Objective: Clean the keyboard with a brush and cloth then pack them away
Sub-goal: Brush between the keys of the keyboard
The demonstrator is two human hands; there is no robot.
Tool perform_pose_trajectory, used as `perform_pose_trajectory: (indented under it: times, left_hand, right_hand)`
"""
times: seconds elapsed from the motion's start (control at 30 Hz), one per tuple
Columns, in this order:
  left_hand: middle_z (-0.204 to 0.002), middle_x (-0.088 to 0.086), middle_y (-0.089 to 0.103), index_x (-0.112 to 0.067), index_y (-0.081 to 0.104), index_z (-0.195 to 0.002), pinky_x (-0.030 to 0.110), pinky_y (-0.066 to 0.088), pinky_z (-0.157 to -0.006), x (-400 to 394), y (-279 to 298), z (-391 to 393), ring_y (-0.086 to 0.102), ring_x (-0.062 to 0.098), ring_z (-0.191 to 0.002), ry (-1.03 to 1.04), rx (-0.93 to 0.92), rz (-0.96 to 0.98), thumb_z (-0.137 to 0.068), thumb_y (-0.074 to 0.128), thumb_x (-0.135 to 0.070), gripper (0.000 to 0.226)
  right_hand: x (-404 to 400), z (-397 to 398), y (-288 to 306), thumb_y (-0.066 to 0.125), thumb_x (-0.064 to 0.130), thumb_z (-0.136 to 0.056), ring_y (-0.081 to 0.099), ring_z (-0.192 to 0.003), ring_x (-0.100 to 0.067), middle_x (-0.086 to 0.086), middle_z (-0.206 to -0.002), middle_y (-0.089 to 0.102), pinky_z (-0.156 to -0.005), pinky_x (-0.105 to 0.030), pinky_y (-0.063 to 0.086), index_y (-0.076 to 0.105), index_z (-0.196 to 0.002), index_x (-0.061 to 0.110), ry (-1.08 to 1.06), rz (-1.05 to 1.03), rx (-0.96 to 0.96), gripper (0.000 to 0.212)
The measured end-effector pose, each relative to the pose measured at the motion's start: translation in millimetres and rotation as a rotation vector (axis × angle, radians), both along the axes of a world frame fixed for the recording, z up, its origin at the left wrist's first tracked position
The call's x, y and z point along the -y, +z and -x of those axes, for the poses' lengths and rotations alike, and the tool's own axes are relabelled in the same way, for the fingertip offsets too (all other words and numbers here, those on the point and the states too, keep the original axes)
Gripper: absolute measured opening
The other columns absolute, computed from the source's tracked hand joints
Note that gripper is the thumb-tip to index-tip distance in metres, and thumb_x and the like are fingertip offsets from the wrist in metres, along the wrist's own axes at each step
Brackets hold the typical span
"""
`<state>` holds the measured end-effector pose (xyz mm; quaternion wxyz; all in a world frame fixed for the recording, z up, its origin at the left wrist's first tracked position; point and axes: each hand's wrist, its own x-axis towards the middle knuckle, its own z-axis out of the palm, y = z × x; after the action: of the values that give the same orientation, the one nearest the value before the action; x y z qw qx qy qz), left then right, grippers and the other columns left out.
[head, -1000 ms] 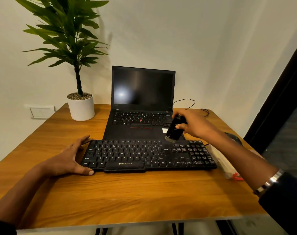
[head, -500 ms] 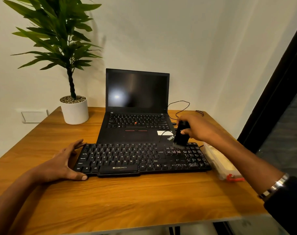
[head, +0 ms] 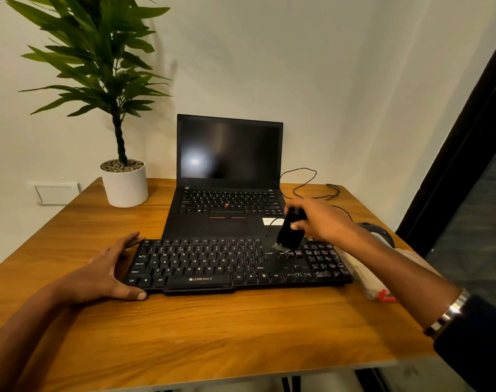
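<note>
Wooden desk (head: 184,335), white walls, left hand (head: 105,274) spread bracing keyboard (head: 213,264), right hand (head: 323,222) gripping brush (head: 289,230)

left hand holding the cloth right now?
No, the left hand rests open against the keyboard's left end; no cloth in it.

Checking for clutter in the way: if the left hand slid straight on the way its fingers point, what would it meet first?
Probably the laptop base; the left hand, resting at the keyboard, points up-right along its rear edge. Depth is uncertain.
</note>
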<state>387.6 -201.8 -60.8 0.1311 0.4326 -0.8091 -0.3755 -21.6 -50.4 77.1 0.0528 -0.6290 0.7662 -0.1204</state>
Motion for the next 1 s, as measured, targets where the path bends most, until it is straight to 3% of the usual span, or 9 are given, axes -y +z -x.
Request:
perform_pose_trajectory:
  times: [0.2,0.47,0.67,0.83,0.93,1.0]
  left_hand:
    - [-0.152,-0.001,0.028,-0.07,0.007,-0.138,0.053,0.04,-0.108,-1,1,1,0.035,0.021,-0.133,0.002,0.003,0.001,-0.04,0.092,-0.064,0.13]
    - [-0.152,-0.003,0.028,-0.069,0.007,-0.139,0.053,0.041,-0.107,0,1,0,0.036,0.02,-0.133,-0.004,0.006,0.007,-0.042,0.093,-0.063,0.13]
    - [-0.15,-0.001,0.03,-0.07,0.006,-0.139,0.053,0.041,-0.106,-1,3,0,0.036,0.022,-0.132,0.006,0.022,-0.002,-0.041,0.092,-0.064,0.131]
    - [-0.152,-0.002,0.028,-0.075,0.007,-0.132,0.052,0.04,-0.108,-5,7,3,0.036,0.02,-0.132,-0.01,0.01,-0.003,-0.04,0.091,-0.065,0.125]
    - [-0.155,-0.002,0.025,-0.076,0.007,-0.129,0.053,0.038,-0.11,-6,9,4,0.034,0.02,-0.135,-0.012,0.008,0.007,-0.04,0.091,-0.065,0.123]
    - [-0.155,-0.001,0.025,-0.076,0.007,-0.129,0.053,0.037,-0.11,-7,9,4,0.034,0.02,-0.135,-0.013,0.009,0.008,-0.039,0.091,-0.065,0.124]
  right_hand:
    - [-14,16,16,0.069,0.01,-0.084,0.058,-0.108,-0.025,-0.005,-0.114,0.064,-0.083,-0.032,0.045,0.063,-0.112,0.017,-0.062,0.021,-0.131,0.03]
    - [-5,-29,-1,0.066,0.017,-0.087,0.054,-0.112,-0.025,-0.006,-0.118,0.062,-0.078,-0.027,0.038,0.059,-0.12,0.024,0.04,0.028,-0.128,0.035]
    - [-9,-24,8,0.066,0.014,-0.086,0.058,-0.101,-0.022,-0.004,-0.115,0.061,-0.083,-0.036,0.051,0.062,-0.112,0.028,0.021,0.049,0.067,0.029]
    - [-20,-4,1,0.066,0.013,-0.087,0.057,-0.086,-0.018,-0.005,-0.114,0.062,-0.064,-0.028,0.049,0.06,-0.112,0.025,-0.04,0.006,0.043,0.028]
    - [-23,6,7,0.068,0.01,-0.085,0.06,-0.099,-0.024,-0.007,-0.115,0.065,-0.078,-0.034,0.05,0.061,-0.114,0.022,-0.097,0.027,-0.019,0.031]
    - [-23,7,8,0.068,0.01,-0.084,0.059,-0.105,-0.027,-0.009,-0.114,0.065,-0.079,-0.032,0.047,0.062,-0.113,0.022,-0.114,0.046,-0.057,0.032]
